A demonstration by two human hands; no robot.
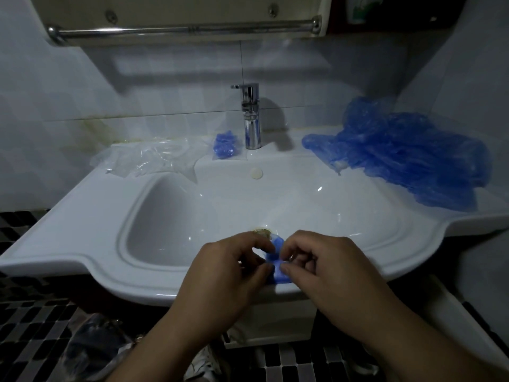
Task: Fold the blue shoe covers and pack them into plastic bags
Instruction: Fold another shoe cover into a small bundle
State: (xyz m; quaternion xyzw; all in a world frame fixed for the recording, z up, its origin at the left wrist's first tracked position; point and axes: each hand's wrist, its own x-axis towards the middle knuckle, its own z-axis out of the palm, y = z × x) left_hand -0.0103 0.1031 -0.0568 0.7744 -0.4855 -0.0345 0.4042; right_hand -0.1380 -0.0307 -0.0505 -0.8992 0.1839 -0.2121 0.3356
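While both hands work over the front lip of the white bench (pixel 82 230), the count stands as follows. Two hands: the left hand (pixel 228 271) and the right hand (pixel 330 271), fingers curled, each pinching the same small folded shoe cover (pixel 278 268), one item, blue, held between the fingertips just above the near rim and in front of the drain (pixel 260 231). One packed bag (pixel 224 146) with a blue bundle inside lies on the back ledge, just left of the single chrome faucet (pixel 252 119), close to its base. One loose heap of blue shoe covers (pixel 407 158) covers the right back corner of the bench and reaches close to its right edge; the number of covers in it cannot be told. One flat lot of clear plastic bags (pixel 146 158) lies at the left back, its near edge overhanging the small side basin (pixel 162 221); bag count cannot be told. Basins: two, the side basin and the wide main basin (pixel 316 210), with one round overflow cap (pixel 256 173) below the faucet. Open room: the main basin between hands and faucet, and the bare left shoulder of the bench. One towel bar (pixel 179 30) runs overhead. Checkered floor tiles (pixel 33 326) show beneath the front edge.
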